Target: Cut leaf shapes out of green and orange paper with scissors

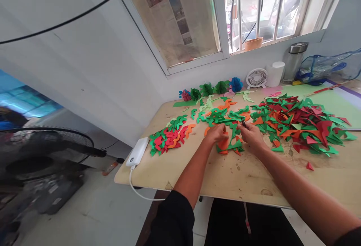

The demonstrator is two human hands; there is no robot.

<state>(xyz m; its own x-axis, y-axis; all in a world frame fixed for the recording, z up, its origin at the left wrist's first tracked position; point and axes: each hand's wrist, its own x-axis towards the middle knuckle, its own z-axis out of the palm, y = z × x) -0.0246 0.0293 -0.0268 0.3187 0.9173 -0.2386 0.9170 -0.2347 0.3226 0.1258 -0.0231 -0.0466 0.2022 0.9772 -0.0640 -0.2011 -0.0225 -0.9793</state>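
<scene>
Right hand grips black tool, left hand fingers curled, hold unclear, green paper between them.

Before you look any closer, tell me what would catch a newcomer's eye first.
Probably the big heap of red, green and orange paper on the right of the table. Next, the left hand and right hand, close together at mid-table over more green and orange pieces, the right one holding a small black tool. Behind them, a row of green, blue and pink paper balls stands at the back, left of a small white fan.
</scene>
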